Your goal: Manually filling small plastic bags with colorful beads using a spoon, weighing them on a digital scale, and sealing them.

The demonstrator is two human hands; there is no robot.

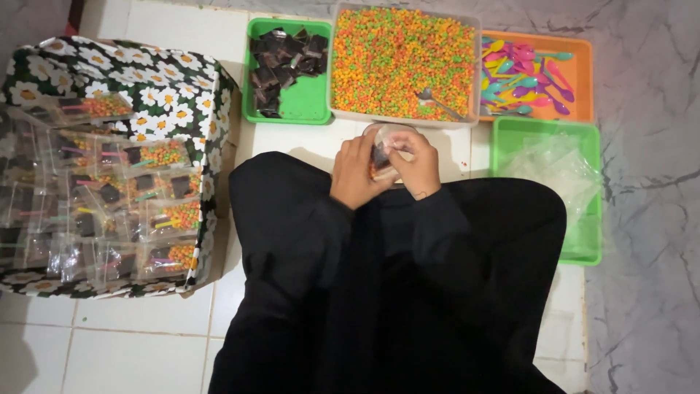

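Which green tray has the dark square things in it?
The green tray at the back left, beside the tub of colourful beads. The other green tray, on the right, holds only clear plastic bags.

Head camera, looking steeply down, close

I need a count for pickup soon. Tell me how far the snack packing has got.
Done: many filled clear packets lie stacked in the flowered box. In hand: the left hand and right hand hold one clear packet with some filling inside. Left: the bin of coloured pellets is nearly full, and dark squares, plastic spoons and empty bags remain in their trays.
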